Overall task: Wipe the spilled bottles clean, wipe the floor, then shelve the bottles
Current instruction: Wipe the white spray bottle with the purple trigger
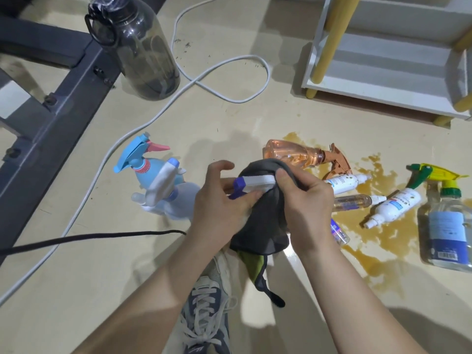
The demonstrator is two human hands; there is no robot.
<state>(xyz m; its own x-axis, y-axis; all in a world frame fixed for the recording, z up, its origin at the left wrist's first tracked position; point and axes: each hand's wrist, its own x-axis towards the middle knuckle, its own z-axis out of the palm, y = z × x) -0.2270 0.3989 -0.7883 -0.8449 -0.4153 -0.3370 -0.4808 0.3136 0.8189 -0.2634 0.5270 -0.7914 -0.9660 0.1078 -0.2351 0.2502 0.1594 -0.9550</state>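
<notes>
Blue spray bottle (141, 169) stands upright on the floor (89, 277) at left, with a white sprayer (163, 187) just beside it. A dark water bottle (143, 47) stands well behind them, and a white cable (224, 62) loops past it.

At centre, held above the floor, is the white-headed spray bottle (255, 180). The left hand (219, 210) grips its head, thumb pressed along the underside, fingers curled and slightly spread behind. The bottle's body is hidden inside a grey cloth (265, 226). The right hand (306, 208) pinches that cloth against the rear of the head, thumb on top.

To the right, an orange spray bottle (293, 154), a near white bottle (342, 182) and a far white bottle (394, 208) lie on their sides in a brown spill (383, 241). A green-triggered bottle (449, 226) sits at the spill's edge. The white shelf (383, 80) stands beyond.
</notes>
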